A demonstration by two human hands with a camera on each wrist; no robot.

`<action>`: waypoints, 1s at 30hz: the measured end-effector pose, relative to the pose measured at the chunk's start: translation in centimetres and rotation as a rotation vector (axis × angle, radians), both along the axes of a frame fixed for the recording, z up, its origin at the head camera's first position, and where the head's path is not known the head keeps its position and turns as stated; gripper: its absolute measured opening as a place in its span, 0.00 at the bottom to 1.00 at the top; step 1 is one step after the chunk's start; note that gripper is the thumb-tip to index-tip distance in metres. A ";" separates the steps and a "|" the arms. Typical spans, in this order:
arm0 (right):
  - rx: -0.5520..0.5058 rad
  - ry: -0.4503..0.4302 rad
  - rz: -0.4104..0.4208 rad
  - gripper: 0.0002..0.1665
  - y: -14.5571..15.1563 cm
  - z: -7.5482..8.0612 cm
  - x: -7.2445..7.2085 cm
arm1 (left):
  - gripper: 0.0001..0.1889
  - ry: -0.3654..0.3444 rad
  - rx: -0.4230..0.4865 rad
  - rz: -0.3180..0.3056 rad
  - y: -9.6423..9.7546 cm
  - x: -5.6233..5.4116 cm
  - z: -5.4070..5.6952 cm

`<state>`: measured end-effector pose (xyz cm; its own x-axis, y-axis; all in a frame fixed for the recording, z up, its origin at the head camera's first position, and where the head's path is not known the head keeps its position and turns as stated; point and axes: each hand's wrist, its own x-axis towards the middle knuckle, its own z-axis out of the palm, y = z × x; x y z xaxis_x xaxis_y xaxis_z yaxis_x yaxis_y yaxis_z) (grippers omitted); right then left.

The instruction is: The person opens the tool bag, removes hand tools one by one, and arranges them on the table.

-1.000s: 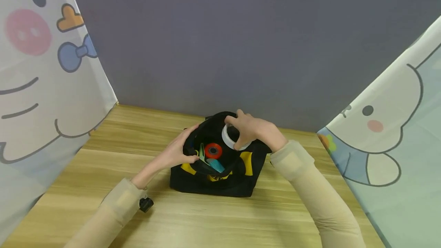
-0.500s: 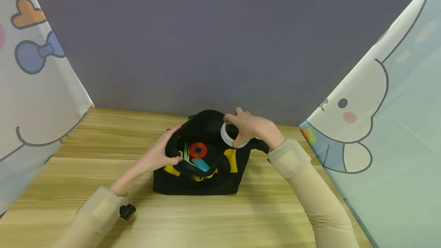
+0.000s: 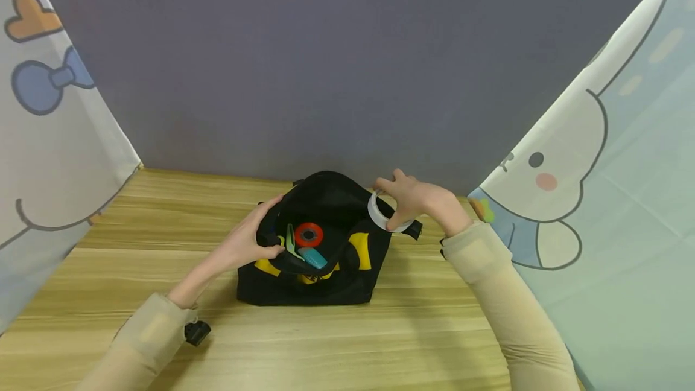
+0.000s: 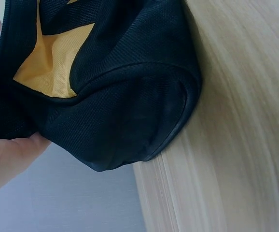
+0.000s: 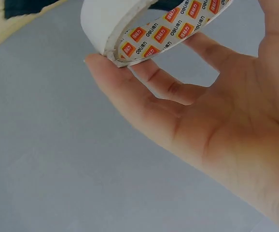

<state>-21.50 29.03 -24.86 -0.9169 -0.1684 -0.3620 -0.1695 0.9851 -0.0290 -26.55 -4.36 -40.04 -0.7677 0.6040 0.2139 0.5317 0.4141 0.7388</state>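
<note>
My left hand (image 3: 244,240) grips the zippered rim of a black and yellow fabric bag (image 3: 331,288) and spreads its mouth. Inside the bag lie a red ring-shaped roll (image 3: 308,235), a teal ridged object (image 3: 312,257) and a light green strip-like piece (image 3: 291,239). My right hand (image 3: 415,198) pinches a roll of white tape (image 3: 378,215) between thumb and fingers, at the bag's right edge. The right wrist view shows the printed inner core of the tape roll (image 5: 161,35). In the left wrist view the bag's side (image 4: 125,111) bulges over the table, with yellow fabric showing.
The bag stands on a wood-grain table (image 3: 260,349) near a grey back wall (image 3: 304,77). Cartoon-printed panels (image 3: 641,198) flank the table on both sides. A black strap end (image 3: 414,230) sticks out at the bag's right.
My right hand has carried the tape roll rightward from over the bag's opening to its right edge. The left hand keeps its grip. The head view has shifted, moving the scene left.
</note>
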 end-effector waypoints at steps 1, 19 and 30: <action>0.000 0.001 -0.001 0.48 0.3 0.0 0.1 | 0.53 -0.002 0.000 0.001 0.0 0.0 0.0; -0.012 0.013 -0.056 0.44 5.3 -0.2 1.7 | 0.53 -0.004 0.004 -0.002 0.0 0.0 0.1; -0.019 0.006 -0.102 0.46 7.4 -0.4 2.6 | 0.53 -0.002 0.010 -0.002 -0.1 0.0 0.0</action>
